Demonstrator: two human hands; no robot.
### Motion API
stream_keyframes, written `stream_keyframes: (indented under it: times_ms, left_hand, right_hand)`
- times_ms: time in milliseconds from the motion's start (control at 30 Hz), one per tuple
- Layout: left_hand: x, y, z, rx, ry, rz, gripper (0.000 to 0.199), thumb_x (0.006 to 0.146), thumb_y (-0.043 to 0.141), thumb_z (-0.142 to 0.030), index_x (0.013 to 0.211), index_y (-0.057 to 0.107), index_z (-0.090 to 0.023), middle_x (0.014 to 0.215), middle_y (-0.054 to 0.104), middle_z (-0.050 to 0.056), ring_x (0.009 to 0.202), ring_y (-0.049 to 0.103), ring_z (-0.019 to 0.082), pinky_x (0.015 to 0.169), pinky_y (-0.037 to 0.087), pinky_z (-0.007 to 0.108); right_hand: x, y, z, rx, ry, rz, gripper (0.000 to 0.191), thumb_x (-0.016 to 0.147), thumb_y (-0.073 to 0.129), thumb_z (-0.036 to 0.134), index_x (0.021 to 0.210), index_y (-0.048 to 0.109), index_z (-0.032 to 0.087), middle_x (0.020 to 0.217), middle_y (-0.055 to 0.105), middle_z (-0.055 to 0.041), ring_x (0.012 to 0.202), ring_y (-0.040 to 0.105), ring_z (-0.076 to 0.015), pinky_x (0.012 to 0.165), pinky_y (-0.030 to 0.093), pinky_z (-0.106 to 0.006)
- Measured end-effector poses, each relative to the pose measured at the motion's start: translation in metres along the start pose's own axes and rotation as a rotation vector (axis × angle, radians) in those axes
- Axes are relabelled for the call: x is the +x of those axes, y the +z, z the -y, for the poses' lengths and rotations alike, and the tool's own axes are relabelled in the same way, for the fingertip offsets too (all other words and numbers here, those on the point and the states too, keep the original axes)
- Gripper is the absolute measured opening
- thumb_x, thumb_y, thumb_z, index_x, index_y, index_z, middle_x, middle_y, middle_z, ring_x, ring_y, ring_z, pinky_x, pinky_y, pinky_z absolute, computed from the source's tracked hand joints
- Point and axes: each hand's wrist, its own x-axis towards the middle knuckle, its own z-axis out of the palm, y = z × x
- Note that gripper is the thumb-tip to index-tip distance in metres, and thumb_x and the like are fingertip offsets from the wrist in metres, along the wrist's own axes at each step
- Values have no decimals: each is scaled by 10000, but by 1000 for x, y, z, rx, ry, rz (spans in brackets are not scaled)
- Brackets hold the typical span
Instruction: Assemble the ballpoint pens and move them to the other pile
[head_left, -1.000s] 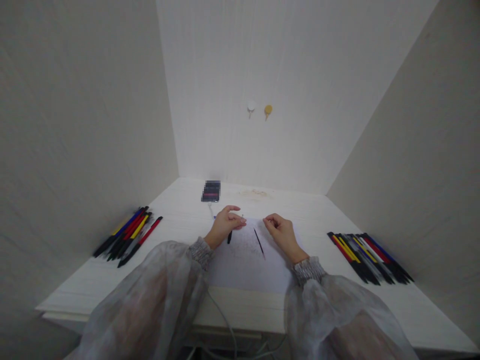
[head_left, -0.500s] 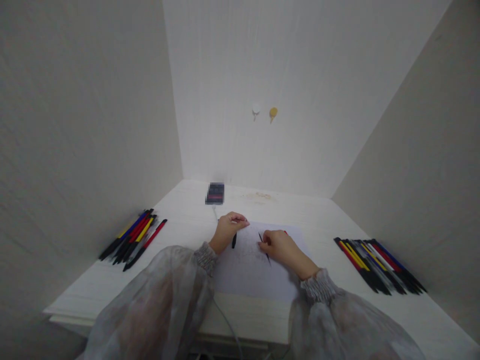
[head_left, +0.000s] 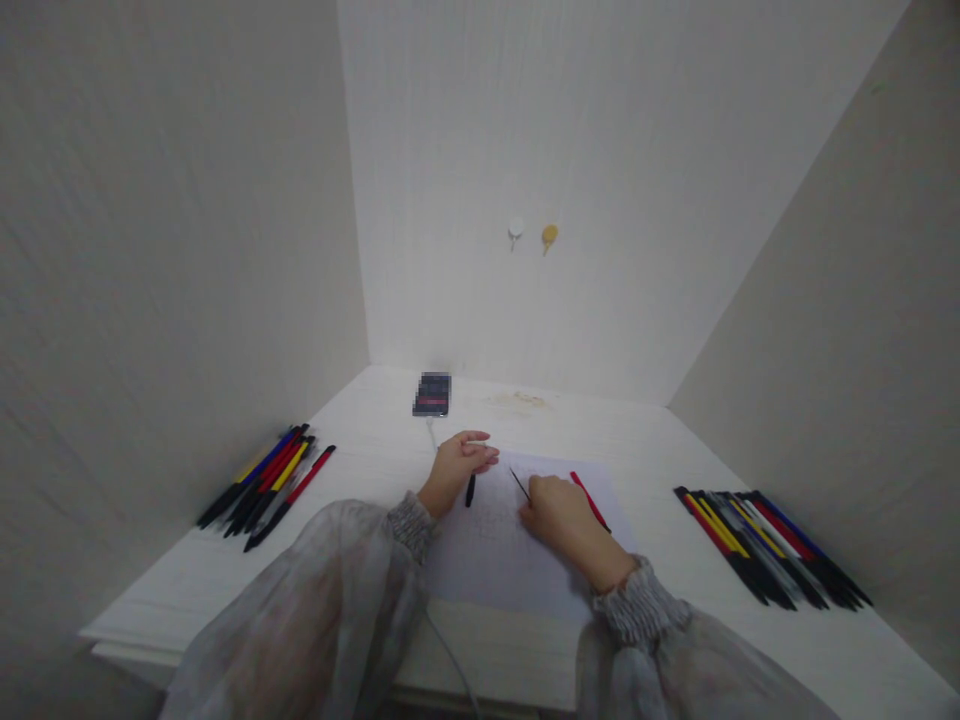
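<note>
Gripping a thin dark rod [head_left: 519, 484] over the white paper [head_left: 499, 572], the right hand [head_left: 559, 512] is closed just beside a red barrel [head_left: 589, 499] — the left hand [head_left: 457, 470] half-curled near a small black piece [head_left: 470, 491], whether holding anything I cannot tell

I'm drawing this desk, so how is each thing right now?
Thin stick, partly hidden
Left hand, grip unclear, some fingers parted
Right hand, grip curled at thin stick
Black piece, partly hidden
Red pen, lying down
Paper, flat, marked
Left pens, bunched
Right pens, bunched
Dark device, blurred
White hook, on wall
Yellow hook, on wall
</note>
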Motion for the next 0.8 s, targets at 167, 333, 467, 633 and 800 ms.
stream_keyframes:
  times_ms: [167, 333, 467, 633, 800]
  left_hand:
    - [0, 0, -1, -59, -17, -15, 365, 643, 644, -219, 949, 468, -127, 796, 650, 92, 720, 616, 142, 645, 475, 244]
    - [-3, 0, -4, -80, -27, -4, 356, 651, 639, -203, 953, 466, -127, 783, 646, 88, 675, 612, 128, 610, 478, 225]
    - [-4, 0, -5, -68, -33, 15, 354, 655, 635, -204, 958, 466, -129, 781, 644, 84, 665, 610, 125, 590, 475, 215]
    - [-5, 0, -5, -89, -38, 17, 365, 654, 638, -202, 963, 458, -128, 779, 642, 85, 673, 609, 126, 587, 475, 213]
    - [-5, 1, -6, -95, -38, 15, 363, 653, 641, -201, 959, 461, -127, 778, 641, 88, 663, 608, 122, 581, 473, 207]
  right_hand:
    - [-1, -2, -3, 276, -84, -71, 122, 690, 464, 196, 694, 584, 171, 639, 614, -33, 575, 529, -129, 513, 300, -218]
    - [-1, -2, -3, 312, -112, -79, 94, 684, 476, 195, 678, 566, 168, 605, 589, -13, 535, 484, -103, 504, 270, -205]
    - [-1, -2, -3, 307, -111, -81, 89, 690, 480, 203, 680, 561, 169, 614, 585, -12, 541, 481, -99, 501, 261, -202]
    - [-1, -1, -4, 315, -120, -88, 83, 692, 480, 199, 673, 556, 171, 614, 583, -11, 541, 480, -97, 501, 259, -202]
    - [0, -1, -5, 329, -128, -90, 87, 694, 476, 189, 676, 559, 169, 609, 583, -12, 537, 480, -97, 503, 262, -203]
